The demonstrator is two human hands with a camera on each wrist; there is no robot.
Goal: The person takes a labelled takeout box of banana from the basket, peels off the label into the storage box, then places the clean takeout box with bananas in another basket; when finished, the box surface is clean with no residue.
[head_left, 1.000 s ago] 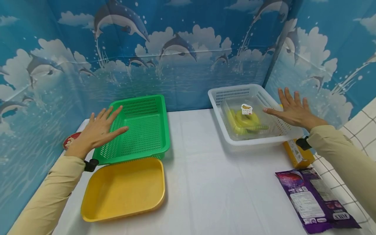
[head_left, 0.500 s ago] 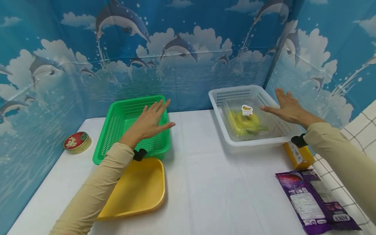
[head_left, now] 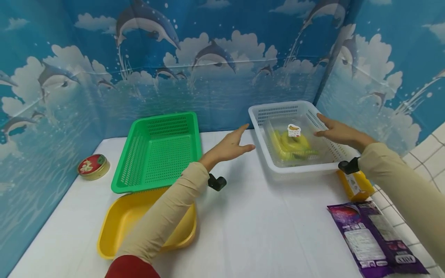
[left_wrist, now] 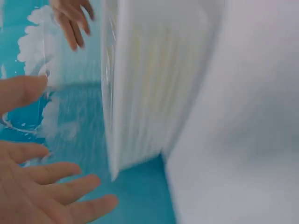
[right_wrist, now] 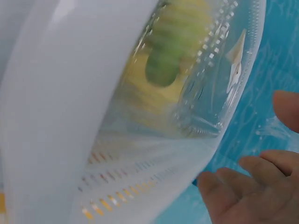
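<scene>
White basket (head_left: 314, 166), perforated plastic, at 2 o'clock on the tabletop (head_left: 257, 227), close to the back corner. Holds a clear clamshell pack of bananas (head_left: 291, 143), yellow with some green, small sticker on the lid.

Right hand (head_left: 338, 132) at 3 o'clock of the basket, over its right rim, fingers straight and flat, gripping nothing; contact with the rim not certain. Left hand (head_left: 230, 147) at 9 o'clock of the basket, just short of its left wall, fingers extended and relaxed, holding nothing.

Handling note: best taken by both long walls at once, palms level, grip low under the rim so the thin walls do not flex and the pack does not slide.

Yellow carton (head_left: 354, 186) tucked at 5 o'clock of the basket, partly under it. Purple snack packet (head_left: 372, 237) flat at 5 o'clock, near the tabletop edge. Green basket (head_left: 158, 152) at 10 o'clock, well apart; yellow tray (head_left: 118, 227) just in front of it, partly under the left sleeve. Round red-lidded tin (head_left: 93, 166) at 9 o'clock.

Tabletop covered in white cloth. Surround: blue dolphin-and-cloud backdrop (head_left: 104, 58) on three sides; white tiling at far right.
</scene>
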